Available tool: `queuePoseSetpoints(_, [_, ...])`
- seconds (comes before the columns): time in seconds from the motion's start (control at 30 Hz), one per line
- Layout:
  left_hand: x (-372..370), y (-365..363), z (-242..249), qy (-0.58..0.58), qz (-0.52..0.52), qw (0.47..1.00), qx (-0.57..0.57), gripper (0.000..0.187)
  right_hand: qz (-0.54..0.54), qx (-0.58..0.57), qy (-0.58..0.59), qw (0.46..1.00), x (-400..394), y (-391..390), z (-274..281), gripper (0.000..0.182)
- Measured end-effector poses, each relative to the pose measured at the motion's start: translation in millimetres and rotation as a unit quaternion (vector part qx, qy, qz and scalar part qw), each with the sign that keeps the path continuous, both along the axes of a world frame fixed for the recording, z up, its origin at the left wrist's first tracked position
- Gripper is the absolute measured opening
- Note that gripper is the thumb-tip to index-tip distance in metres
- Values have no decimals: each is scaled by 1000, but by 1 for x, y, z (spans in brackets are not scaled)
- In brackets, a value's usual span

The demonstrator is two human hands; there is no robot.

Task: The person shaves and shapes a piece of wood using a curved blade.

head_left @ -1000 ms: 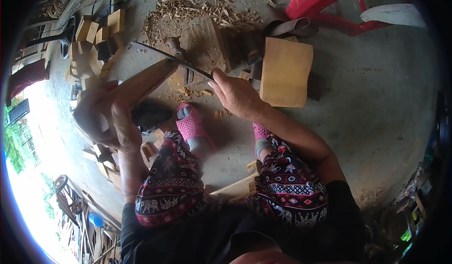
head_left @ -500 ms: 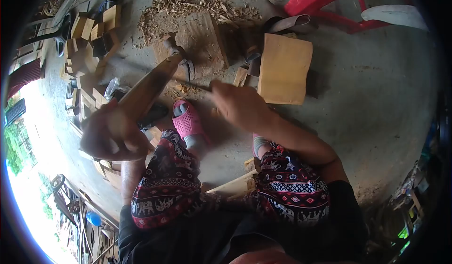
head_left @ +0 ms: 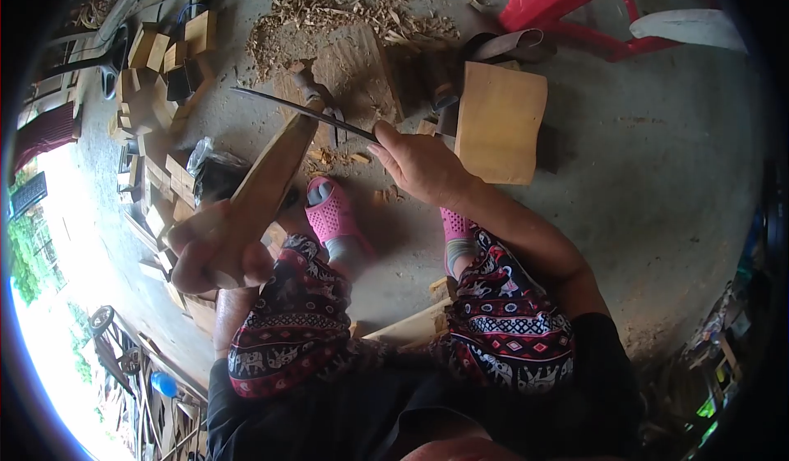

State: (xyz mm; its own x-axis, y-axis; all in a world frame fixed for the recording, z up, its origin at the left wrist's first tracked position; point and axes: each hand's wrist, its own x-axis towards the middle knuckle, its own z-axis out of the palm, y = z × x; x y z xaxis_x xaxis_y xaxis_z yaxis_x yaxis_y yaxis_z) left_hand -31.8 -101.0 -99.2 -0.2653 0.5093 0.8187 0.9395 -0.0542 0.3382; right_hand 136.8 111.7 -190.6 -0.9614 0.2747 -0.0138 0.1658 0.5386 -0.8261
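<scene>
My left hand (head_left: 218, 251) is closed round the thick end of a long piece of wood (head_left: 269, 163), which slants away to the upper right. Shut in my right hand (head_left: 419, 165) is a long, thin dark blade (head_left: 275, 99), its grip hidden in the fingers. The blade points left and crosses over the far tip of the wood in this view. Just beyond that tip, a dark hammer head (head_left: 306, 85) overlaps a rough wooden block (head_left: 349, 66) on the floor.
Wood chips (head_left: 329, 9) lie around the block. Stacked wood offcuts (head_left: 156, 75) line the left side, with a black plastic bag (head_left: 218, 173) nearby. A pale curved board (head_left: 503, 122) stands at right, near a red plastic chair (head_left: 567, 1). Pink sandals (head_left: 330, 214) are on my feet.
The blade has swung up and left, and now its whole length shows across the wood's tip. My left hand and the wood have shifted slightly right and down.
</scene>
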Motion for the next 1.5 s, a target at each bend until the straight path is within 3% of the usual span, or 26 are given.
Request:
queuePoseSetpoints(0.1, [8, 16, 16, -75, -13, 997, -14, 59, -4, 1, 1, 1000, -2, 0, -2, 23])
queuePoseSetpoints(0.17, [10, 31, 38, -234, -31, 967, -99, 61, -33, 25, 10, 999, -5, 0, -4, 23])
queuePoseSetpoints(0.33, [-3, 35, 43, -160, 32, 979, -126, 61, -32, 53, 9, 998, -12, 7, 5, 23])
queuePoseSetpoints(0.47, [9, 27, 25, -96, 68, 990, -82, 57, -31, 87, 10, 996, -9, 10, 10, 22])
queuePoseSetpoints(0.53, [13, 27, 21, -100, -9, 993, -61, 53, -27, 82, 4, 996, -7, 9, 4, 18])
queuePoseSetpoints(0.57, [20, 29, 20, -87, 20, 994, -55, 44, -23, 74, -5, 997, -5, 8, 2, 15])
queuePoseSetpoints(0.73, [32, 34, 10, -87, -34, 996, -2, 45, 24, 55, -6, 998, 17, -7, 50, 20])
queuePoseSetpoints(0.8, [33, 33, 10, 36, -34, 999, 6, 47, 10, 101, -5, 995, 18, -2, 36, 20])
queuePoseSetpoints(0.83, [34, 31, 7, 39, -33, 999, 8, 47, -2, 74, -48, 996, 10, 9, 22, 19])
queuePoseSetpoints(0.93, [35, 26, 5, -11, -37, 999, -8, 48, -2, 60, -12, 998, 6, 16, 18, 19])
queuePoseSetpoints(1.0, [38, 32, 8, -56, -101, 993, -11, 45, 12, 52, 9, 999, 14, 9, 35, 18])
queuePoseSetpoints(1.07, [44, 34, 8, -71, -88, 992, -56, 41, 55, 113, 36, 991, 21, -1, 59, 18])
queuePoseSetpoints(1.13, [30, 28, -18, 48, -167, 981, 84, 41, 58, 126, 34, 990, 18, 3, 43, 18])
queuePoseSetpoints(1.17, [25, 21, -15, 50, -167, 981, 87, 41, 30, 99, -16, 995, 11, 12, 24, 18])
queuePoseSetpoints(1.2, [21, 13, -10, 53, -176, 983, 21, 41, 0, 72, -66, 995, 7, 19, 5, 19])
queuePoseSetpoints(1.23, [20, 11, -3, 58, -184, 980, -46, 41, -20, 69, -44, 996, 2, 23, -4, 20])
queuePoseSetpoints(1.27, [23, 13, -1, 62, -186, 980, -45, 41, -22, 71, -41, 996, 6, 23, -8, 20])
queuePoseSetpoints(1.37, [51, 21, 19, 35, -95, 993, -68, 33, -8, 45, -34, 998, 22, 9, 27, 20])
queuePoseSetpoints(1.4, [56, 20, 31, -59, -81, 989, -109, 34, 20, 64, 0, 998, 25, 0, 42, 19])
queuePoseSetpoints(1.43, [59, 20, 38, -151, -67, 975, -151, 47, 48, 80, 36, 995, 27, -4, 49, 19])
queuePoseSetpoints(1.5, [56, 14, 20, -122, -59, 986, -96, 46, 29, 79, 27, 996, 23, -1, 30, 17])
